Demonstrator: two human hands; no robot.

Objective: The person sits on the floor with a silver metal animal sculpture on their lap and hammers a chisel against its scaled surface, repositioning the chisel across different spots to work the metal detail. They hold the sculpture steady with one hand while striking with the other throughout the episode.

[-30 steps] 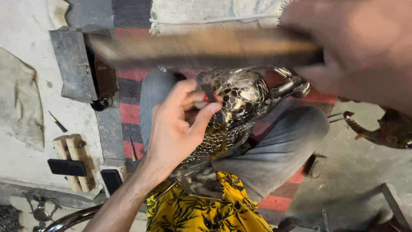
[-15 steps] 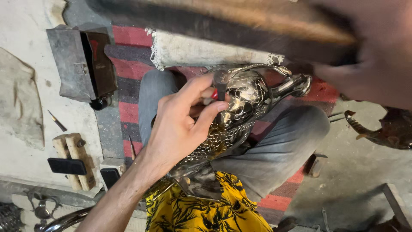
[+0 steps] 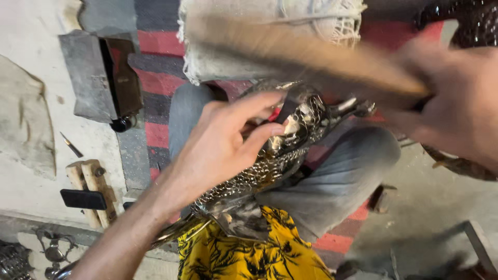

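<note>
Now we see our left hand (image 3: 228, 140) resting on a scaled metal figure (image 3: 270, 166) that lies across our lap, over the grey trouser leg (image 3: 332, 181). Fingers (image 3: 259, 103) are loosely spread; thumb and forefinger pinch a small dark tool (image 3: 287, 110) against the figure's upper end. Whether the tip bites into the metal, we cannot tell.

Our right hand (image 3: 451, 109) is up at the right edge of the view, blurred. It is closed round the end of a long wooden stick (image 3: 311, 57), which crosses above the figure toward the upper left. How the fingers lie on it, we cannot tell through the blur.

The figure runs from the lower left, beside the yellow patterned cloth (image 3: 244, 254), up to a head with curved horns (image 3: 358, 108) near the stick. Its surface is brassy and dark, covered in small raised scales.

Under our legs lies a red and grey striped mat (image 3: 155, 135). At its far edge sits a pale sack (image 3: 249, 26) with a frayed hem. Off the mat's left edge, on the concrete floor (image 3: 31, 197), stand a grey metal block (image 3: 93, 78), a small pointed tool (image 3: 71, 145) and two wooden blocks (image 3: 91, 189) with a black bar across them. Another dark metal piece (image 3: 456, 166) lies near the right edge.
</note>
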